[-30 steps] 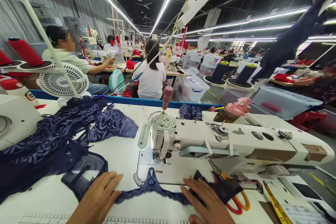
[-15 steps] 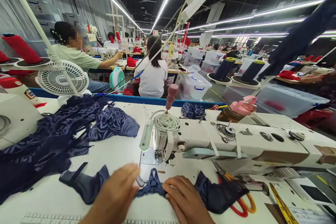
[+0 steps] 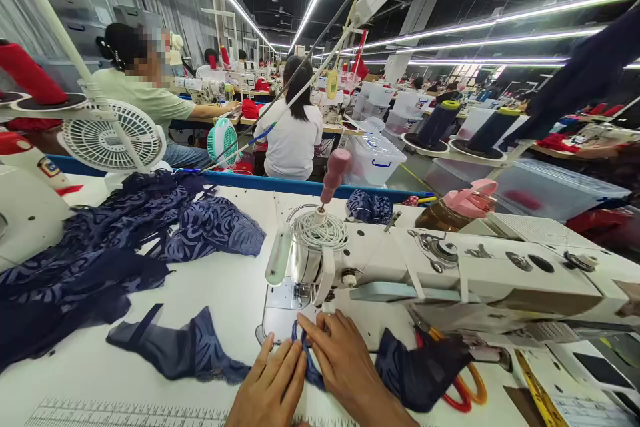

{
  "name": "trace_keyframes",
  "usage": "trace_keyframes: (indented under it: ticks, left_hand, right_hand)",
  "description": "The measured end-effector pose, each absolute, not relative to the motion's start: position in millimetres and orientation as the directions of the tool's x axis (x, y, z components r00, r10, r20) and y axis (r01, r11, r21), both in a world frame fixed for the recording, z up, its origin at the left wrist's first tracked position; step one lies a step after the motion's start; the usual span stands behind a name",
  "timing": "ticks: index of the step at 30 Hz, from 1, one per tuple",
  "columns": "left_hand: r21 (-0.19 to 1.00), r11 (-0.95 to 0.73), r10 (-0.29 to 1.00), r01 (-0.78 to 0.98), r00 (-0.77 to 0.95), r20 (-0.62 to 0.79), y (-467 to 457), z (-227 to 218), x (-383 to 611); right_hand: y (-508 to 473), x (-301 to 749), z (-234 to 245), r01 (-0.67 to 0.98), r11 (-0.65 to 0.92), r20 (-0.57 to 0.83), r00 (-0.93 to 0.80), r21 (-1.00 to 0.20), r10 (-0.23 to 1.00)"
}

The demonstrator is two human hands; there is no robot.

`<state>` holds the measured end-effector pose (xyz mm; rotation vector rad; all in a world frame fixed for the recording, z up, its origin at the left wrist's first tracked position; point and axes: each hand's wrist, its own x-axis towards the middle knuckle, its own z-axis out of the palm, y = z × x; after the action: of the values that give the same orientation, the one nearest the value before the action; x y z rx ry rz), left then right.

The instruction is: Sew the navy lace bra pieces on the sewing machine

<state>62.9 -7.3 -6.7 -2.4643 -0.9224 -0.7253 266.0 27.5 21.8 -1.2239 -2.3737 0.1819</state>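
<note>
A navy bra piece (image 3: 216, 349) with lace and sheer mesh lies across the white table in front of the sewing machine (image 3: 306, 280). My left hand (image 3: 275, 380) rests palm down on its middle, fingers stretched out and close together. Beside it, my right hand (image 3: 345, 360) presses on the narrow lace centre, its index finger extended and the others slightly bent; its thumb is hidden. Both hands cover most of the centre part. The dark mesh wing (image 3: 423, 367) reaches out to the right, over part of the scissors (image 3: 475, 383).
A heap of navy lace pieces (image 3: 100, 260) covers the table's left side. A ruler (image 3: 125, 411) runs along the front edge. A pink-handled tool (image 3: 336, 173) stands on the machine head. A pink-lidded bottle (image 3: 465, 203) is behind the machine. Two people sit at machines ahead.
My left hand has moved right and flattened onto the fabric. My right hand has shifted forward over the lace centre, which is now mostly covered. The left wing is more exposed.
</note>
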Motion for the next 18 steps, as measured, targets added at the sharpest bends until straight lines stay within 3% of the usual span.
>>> trace_keyframes:
  ticks: [3, 6, 13, 18]
  left_hand:
    - [-0.186, -0.687, 0.500, 0.702, 0.643, 0.579, -7, -6, 64]
    - [-0.174, -0.698, 0.511, 0.694, 0.654, 0.557, -5, -2, 62]
    - [-0.225, -0.710, 0.473, 0.668, 0.688, 0.550, -11, 1, 63]
    - [-0.190, -0.729, 0.469, 0.658, 0.682, 0.561, -16, -3, 62]
  right_hand:
    - [23, 267, 24, 0.686, 0.613, 0.417, -0.462, -0.391, 0.783]
    - [13, 266, 26, 0.654, 0.639, 0.400, -0.501, -0.405, 0.767]
    - [-7, 273, 10, 0.718, 0.658, 0.447, -0.523, -0.228, 0.726]
    - [-14, 274, 6, 0.745, 0.653, 0.512, -0.511, -0.136, 0.690]
